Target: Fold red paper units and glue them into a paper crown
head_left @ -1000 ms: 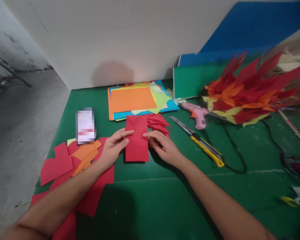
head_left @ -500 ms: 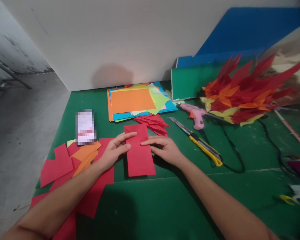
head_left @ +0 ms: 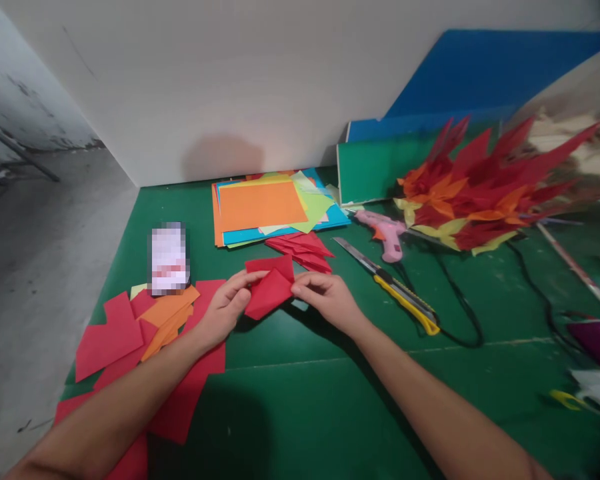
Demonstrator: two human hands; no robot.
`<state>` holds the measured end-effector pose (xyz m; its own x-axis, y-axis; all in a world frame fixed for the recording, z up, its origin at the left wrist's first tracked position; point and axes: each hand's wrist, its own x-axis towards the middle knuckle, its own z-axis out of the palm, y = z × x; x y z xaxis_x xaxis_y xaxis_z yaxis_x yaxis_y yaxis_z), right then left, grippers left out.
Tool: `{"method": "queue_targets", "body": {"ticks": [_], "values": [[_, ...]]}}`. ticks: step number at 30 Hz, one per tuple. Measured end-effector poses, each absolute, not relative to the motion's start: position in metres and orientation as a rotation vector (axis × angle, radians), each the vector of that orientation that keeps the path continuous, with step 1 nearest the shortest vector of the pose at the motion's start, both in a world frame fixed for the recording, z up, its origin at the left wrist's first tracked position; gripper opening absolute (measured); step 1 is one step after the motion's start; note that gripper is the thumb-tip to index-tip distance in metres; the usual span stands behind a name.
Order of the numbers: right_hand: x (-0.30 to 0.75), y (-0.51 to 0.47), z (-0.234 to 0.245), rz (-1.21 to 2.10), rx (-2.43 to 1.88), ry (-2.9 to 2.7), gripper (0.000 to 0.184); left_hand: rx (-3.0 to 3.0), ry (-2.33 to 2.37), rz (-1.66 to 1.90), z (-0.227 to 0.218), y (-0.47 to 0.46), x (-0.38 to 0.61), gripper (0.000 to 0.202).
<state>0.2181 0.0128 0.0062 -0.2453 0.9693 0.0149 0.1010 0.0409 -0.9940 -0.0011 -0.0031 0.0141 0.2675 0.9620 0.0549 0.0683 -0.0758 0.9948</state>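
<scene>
Between my two hands a piece of red paper (head_left: 270, 293) is bent over on itself, its lower part raised toward the top. My left hand (head_left: 229, 303) grips its left side, with the index finger lying across the paper. Thumb and fingers of my right hand (head_left: 325, 297) pinch its right edge. Just beyond lies a pile of folded red paper pieces (head_left: 303, 250). Cut red sheets (head_left: 110, 347) and orange pieces (head_left: 173, 313) are spread under and beside my left forearm.
A stack of coloured paper (head_left: 263, 207) lies at the back of the green table (head_left: 260, 413). To the right are a yellow utility knife (head_left: 405, 300) with its blade out, a pink glue gun (head_left: 387, 233) with a cord, and a red-orange paper flame (head_left: 480, 193). A phone (head_left: 169, 260) lies left.
The red paper was a flat upright rectangle; its lower part is now folded up. My right hand has shifted slightly to pinch the edge. The view has moved slightly.
</scene>
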Motion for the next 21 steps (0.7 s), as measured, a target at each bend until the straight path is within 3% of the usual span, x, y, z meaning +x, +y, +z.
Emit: {"method": "queue_targets", "body": {"ticks": [4, 11, 17, 21], "values": [[0.212, 0.009, 0.007, 1.289, -1.146, -1.427, 0.019, 1.351, 1.052, 1.08, 0.009, -0.003, -0.002, 0.06], [0.203, 0.002, 0.006, 1.044, -1.17, -1.468, 0.017, 1.432, 1.255, 1.077, 0.011, -0.003, 0.008, 0.023], [0.204, 0.001, 0.009, 1.06, -1.159, -1.447, 0.016, 1.369, 1.05, 0.862, 0.011, -0.006, 0.009, 0.061], [0.203, -0.001, 0.009, 0.969, -1.14, -1.544, 0.015, 1.451, 1.033, 0.819, 0.009, -0.006, 0.009, 0.036]]}}
